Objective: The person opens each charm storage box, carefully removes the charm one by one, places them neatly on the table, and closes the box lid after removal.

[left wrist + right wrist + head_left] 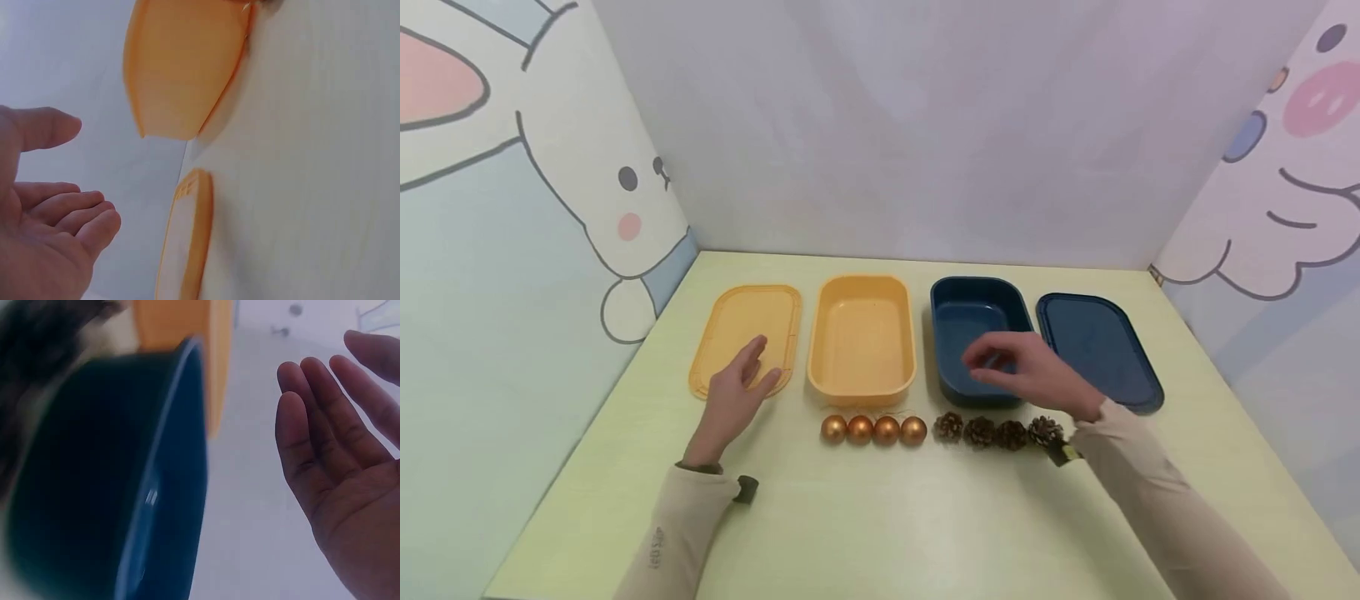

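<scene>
My left hand (733,408) hovers over the near end of a yellow lid (748,321), thumb apart from the fingers and nothing between them. Over a dark blue box (970,315) is my right hand (1033,371), its relaxed fingers bent a little and holding nothing. The right wrist view shows that palm beside the blue box's rim (164,419). A yellow box (862,337) stands between the hands with nothing inside. In front of it lies a row of several shiny copper balls (860,430). Several brown pine cones (980,432) continue the row toward the right.
A dark blue lid (1101,350) lies right of the blue box. The pale table (880,517) meets a plain back wall (910,150), with cartoon-printed walls at both sides. A dark strap piece (747,489) juts from the left cuff.
</scene>
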Demonstrator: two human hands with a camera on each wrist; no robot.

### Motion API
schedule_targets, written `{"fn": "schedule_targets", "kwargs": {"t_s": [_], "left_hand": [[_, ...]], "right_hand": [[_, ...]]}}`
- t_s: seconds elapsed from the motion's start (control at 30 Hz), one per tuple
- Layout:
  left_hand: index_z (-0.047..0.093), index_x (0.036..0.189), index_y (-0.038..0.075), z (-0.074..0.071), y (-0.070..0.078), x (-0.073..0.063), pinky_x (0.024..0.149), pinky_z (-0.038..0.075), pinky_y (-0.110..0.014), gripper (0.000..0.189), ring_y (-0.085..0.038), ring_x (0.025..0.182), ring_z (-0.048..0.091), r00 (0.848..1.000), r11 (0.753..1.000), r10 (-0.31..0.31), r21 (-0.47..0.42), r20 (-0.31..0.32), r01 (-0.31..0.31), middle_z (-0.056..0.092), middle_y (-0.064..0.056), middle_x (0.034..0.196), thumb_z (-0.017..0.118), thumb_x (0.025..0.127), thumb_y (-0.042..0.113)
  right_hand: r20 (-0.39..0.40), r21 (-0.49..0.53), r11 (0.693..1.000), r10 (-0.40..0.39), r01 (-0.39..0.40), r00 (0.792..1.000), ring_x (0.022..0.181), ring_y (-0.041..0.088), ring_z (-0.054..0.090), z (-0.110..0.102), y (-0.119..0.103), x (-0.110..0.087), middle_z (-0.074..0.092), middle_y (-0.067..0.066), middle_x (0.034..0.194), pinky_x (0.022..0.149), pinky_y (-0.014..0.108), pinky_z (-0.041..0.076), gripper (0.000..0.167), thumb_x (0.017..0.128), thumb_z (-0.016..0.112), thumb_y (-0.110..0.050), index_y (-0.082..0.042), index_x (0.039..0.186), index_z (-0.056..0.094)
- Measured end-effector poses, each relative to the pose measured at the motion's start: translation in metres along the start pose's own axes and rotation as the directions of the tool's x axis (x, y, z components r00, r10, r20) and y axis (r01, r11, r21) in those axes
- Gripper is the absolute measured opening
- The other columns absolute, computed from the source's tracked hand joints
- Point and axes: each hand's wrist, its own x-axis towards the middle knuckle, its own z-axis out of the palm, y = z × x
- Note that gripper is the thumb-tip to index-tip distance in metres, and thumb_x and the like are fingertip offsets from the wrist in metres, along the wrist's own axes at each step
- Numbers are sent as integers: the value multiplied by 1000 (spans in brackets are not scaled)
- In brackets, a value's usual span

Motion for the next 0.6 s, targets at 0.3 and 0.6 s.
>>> {"fn": "schedule_targets", "kwargs": {"t_s": [0.3, 0.6], "left_hand": [[27, 157, -1, -46, -19, 2, 111, 42, -51, 59, -48, 142, 42, 995, 988, -82, 126, -60, 89, 35, -25, 159, 45, 107, 24], [16, 156, -9, -76, -41, -4, 116, 37, -61, 71, -56, 140, 37, 977, 947, -212, 249, 12, 202, 27, -36, 157, 45, 106, 31]], "right_hand": [[50, 228, 973, -58, 45, 997, 100, 14, 69, 72, -58, 80, 72, 12, 109, 87, 25, 60, 12, 96, 67, -11, -10, 108, 71], [155, 340, 935, 53, -103, 987, 109, 10, 65, 158, -102, 130, 68, 7, 120, 92, 18, 56, 18, 98, 65, -18, -9, 113, 67]]}}
